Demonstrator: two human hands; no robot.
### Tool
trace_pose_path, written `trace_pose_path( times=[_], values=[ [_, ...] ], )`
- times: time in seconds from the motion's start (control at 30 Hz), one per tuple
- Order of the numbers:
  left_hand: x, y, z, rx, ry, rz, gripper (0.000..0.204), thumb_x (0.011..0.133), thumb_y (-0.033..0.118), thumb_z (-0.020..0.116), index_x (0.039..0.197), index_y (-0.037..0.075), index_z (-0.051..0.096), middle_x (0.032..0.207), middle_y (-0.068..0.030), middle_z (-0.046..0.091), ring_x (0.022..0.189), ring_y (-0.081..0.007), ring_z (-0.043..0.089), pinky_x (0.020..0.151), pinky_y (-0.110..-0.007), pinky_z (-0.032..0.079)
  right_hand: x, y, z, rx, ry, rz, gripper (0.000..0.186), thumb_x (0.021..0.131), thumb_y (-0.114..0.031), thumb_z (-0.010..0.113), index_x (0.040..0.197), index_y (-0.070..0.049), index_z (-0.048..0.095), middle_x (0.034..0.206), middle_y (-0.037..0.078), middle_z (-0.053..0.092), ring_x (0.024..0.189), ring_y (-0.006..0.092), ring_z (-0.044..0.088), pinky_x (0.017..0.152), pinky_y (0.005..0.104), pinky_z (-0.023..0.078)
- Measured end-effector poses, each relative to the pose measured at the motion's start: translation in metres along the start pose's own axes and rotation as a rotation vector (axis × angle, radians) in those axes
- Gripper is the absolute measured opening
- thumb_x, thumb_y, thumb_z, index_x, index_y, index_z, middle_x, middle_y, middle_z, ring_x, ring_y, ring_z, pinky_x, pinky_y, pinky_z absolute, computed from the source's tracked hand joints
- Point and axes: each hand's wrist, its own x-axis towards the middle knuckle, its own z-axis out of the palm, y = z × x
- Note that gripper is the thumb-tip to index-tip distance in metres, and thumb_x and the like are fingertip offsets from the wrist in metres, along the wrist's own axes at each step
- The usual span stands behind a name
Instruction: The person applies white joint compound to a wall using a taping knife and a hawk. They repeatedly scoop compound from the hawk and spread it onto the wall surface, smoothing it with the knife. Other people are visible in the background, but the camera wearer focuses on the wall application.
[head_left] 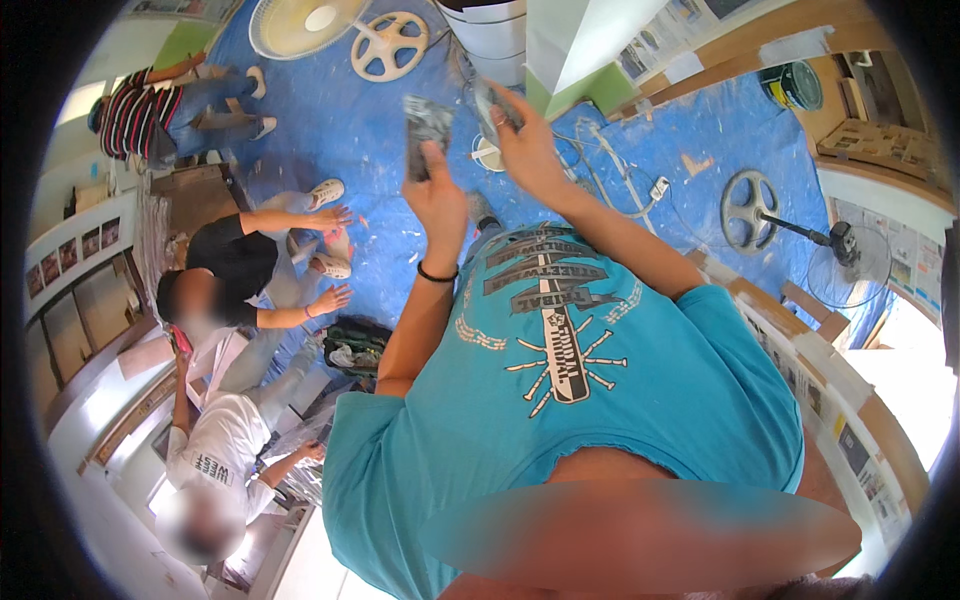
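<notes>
While blue sheeting (310, 120) spreads underfoot, a teal-shirted person (650, 370) grips a blurred dark slab (428, 122) in the left hand (435, 195) and a thin grey piece (484, 102) in the right hand (527, 150), just apart; steady wrists and firm grips should keep both under control.

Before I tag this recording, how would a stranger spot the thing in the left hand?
Find the blue floor sheet, then the big teal shirt above it. Beyond that, the left hand, whose wrist wears a black band, holds a blurred, flat, dark-grey piece. It looks broader than the narrow grey thing in the right hand.
</notes>
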Motion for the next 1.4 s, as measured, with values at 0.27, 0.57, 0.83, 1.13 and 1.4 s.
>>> trace_pose_path(
  times=[0.27, 0.57, 0.83, 1.13, 1.4],
  values=[
    [0.006, -0.067, -0.044, 0.250, -0.160, -0.108, 0.035, 0.106, 0.024, 0.058, 0.128, -0.002, 0.065, 0.109, -0.0116, 0.073, 0.102, -0.0166, 0.065, 0.090, -0.031, 0.050, 0.005, 0.148, -0.011, 0.976, -0.091, 1.002, 0.038, 0.100, -0.026, 0.067, 0.129, -0.001, 0.062, 0.105, 0.012, 0.072, 0.087, 0.0244, 0.072, 0.074, 0.0365, 0.061],
    [-0.013, -0.130, -0.010, 0.622, -0.768, 0.196, 0.036, 0.100, 0.014, 0.058, 0.135, 0.008, 0.063, 0.118, -0.0202, 0.069, 0.109, -0.0406, 0.065, 0.093, -0.043, 0.052, -0.038, 0.222, -0.022, 1.452, -0.671, 1.600, 0.051, 0.101, -0.048, 0.055, 0.109, 0.001, 0.061, 0.077, 0.010, 0.060, 0.053, 0.0098, 0.047, 0.042, 0.0221, 0.041],
    [0.000, -0.189, -0.014, 0.546, -0.302, -0.113, 0.038, 0.102, 0.030, 0.057, 0.126, 0.002, 0.067, 0.108, -0.0254, 0.071, 0.095, -0.0401, 0.070, 0.081, -0.045, 0.054, -0.052, 0.253, -0.064, 1.246, -0.272, 1.468, 0.041, 0.105, -0.040, 0.051, 0.117, -0.001, 0.059, 0.073, 0.008, 0.058, 0.054, 0.0111, 0.049, 0.042, 0.0234, 0.044],
    [-0.061, -0.278, 0.001, -0.251, -0.085, -0.897, 0.034, 0.093, 0.016, 0.071, 0.121, -0.002, 0.068, 0.107, -0.0070, 0.073, 0.093, -0.0160, 0.067, 0.081, -0.033, 0.051, -0.126, 0.272, -0.065, 1.113, 0.218, 1.177, 0.049, 0.103, -0.043, 0.058, 0.138, -0.007, 0.056, 0.132, 0.009, 0.067, 0.119, 0.0280, 0.065, 0.103, 0.0510, 0.052],
    [-0.089, -0.367, -0.006, 0.116, -0.111, -0.899, 0.034, 0.098, 0.022, 0.064, 0.118, -0.006, 0.066, 0.098, -0.0134, 0.072, 0.088, -0.0191, 0.068, 0.076, -0.036, 0.054, -0.188, 0.303, -0.054, 0.994, 0.566, 1.190, 0.046, 0.108, -0.038, 0.050, 0.140, -0.006, 0.054, 0.135, 0.011, 0.063, 0.122, 0.0304, 0.063, 0.104, 0.0474, 0.052]
  ],
)
